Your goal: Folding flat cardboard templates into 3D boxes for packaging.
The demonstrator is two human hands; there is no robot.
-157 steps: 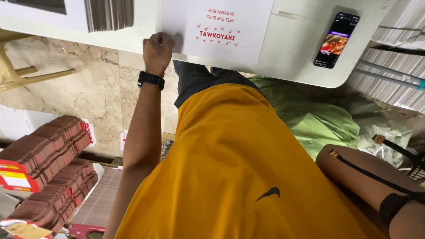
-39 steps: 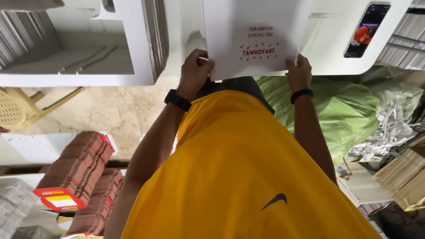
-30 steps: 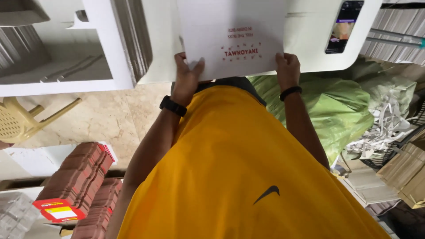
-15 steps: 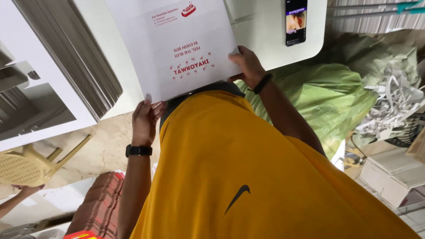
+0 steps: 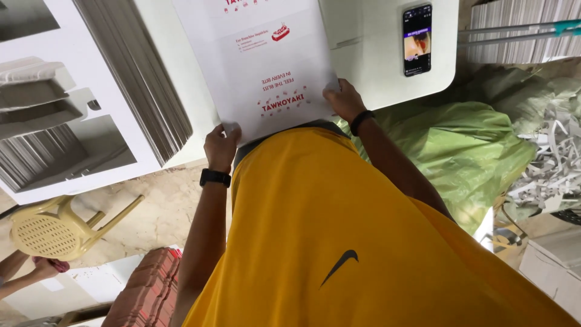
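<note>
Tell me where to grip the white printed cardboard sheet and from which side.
Grip the white printed cardboard sheet at its two near corners, coming from the person's edge of the table. It lies flat with that edge overhanging, so thumbs can go on top and fingers beneath. The left hand and right hand already sit at those corners.

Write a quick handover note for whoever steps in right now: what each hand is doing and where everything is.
Left hand: grip on the near left corner of the flat white printed carton sheet.
Right hand: grip on the sheet's near right corner.
The sheet lies unfolded on the white table, no fold made yet.
A stack of flat sheets stands left of it; a phone lies to its right.
</note>
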